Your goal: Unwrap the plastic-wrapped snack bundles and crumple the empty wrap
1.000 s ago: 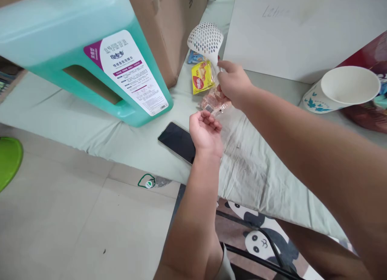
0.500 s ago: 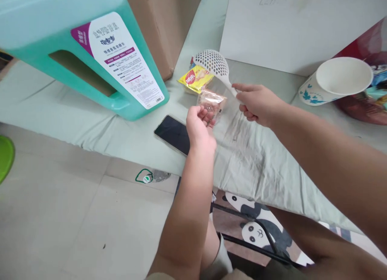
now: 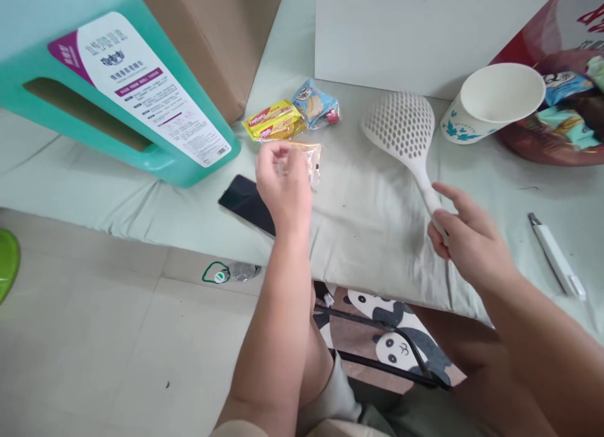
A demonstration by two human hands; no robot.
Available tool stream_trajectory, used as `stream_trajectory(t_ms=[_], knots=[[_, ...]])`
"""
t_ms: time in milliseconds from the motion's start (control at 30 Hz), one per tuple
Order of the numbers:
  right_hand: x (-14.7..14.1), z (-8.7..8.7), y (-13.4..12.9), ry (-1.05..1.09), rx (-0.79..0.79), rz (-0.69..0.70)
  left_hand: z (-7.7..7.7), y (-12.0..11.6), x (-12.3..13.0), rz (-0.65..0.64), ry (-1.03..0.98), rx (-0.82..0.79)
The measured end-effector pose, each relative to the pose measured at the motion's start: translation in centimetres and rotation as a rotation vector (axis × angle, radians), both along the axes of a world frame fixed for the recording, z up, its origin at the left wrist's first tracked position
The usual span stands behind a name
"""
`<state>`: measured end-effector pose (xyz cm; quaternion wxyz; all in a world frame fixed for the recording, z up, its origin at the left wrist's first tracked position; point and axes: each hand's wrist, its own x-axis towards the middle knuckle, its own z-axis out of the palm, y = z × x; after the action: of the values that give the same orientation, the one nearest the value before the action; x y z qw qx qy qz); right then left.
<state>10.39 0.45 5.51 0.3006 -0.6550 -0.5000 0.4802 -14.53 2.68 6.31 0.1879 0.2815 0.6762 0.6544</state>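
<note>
My right hand [image 3: 465,232] is wrapped round the handle of a white slotted skimmer [image 3: 401,125], its perforated bowl raised over the table. My left hand [image 3: 285,185] hovers over a clear-wrapped snack packet [image 3: 314,163]; its fingers are curled and blurred, and whether they touch the packet cannot be made out. Just behind lie a yellow snack packet [image 3: 274,120] and a blue snack packet [image 3: 315,103]. A black phone [image 3: 248,203] is partly hidden by my left hand.
A big green detergent jug [image 3: 189,166] and a cardboard box [image 3: 221,46] stand at the left. At the right are a paper cup [image 3: 472,113], a bowl of wrapped snacks [image 3: 523,144] and a white pen [image 3: 557,254]. A white board [image 3: 377,46] is at the back.
My right hand has moved right and nearer with the skimmer, away from the packets. My left hand has lifted its fingers from under the clear packet and curled them. The blue packet is now uncovered.
</note>
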Motion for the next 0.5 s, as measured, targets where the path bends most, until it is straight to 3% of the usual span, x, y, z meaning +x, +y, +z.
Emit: stream_trajectory(t_ms=[100,200,300,500], knots=[[2.7,-0.8,-2.1,-0.238,0.008,0.072,-0.9,0.4,0.3,-0.036,0.362,-0.273],[4.3,-1.2,-3.0,-0.505,0.253,0.154,-2.5,1.1,0.8,-0.09,0.468,-0.456],[5.5,-1.8,-3.2,-0.548,0.468,0.105,-3.5,1.7,1.3,-0.107,0.472,-0.502],[7.3,-4.0,-2.9,-0.502,0.539,0.095,-2.8,1.0,2.9,-0.222,0.508,-0.516]])
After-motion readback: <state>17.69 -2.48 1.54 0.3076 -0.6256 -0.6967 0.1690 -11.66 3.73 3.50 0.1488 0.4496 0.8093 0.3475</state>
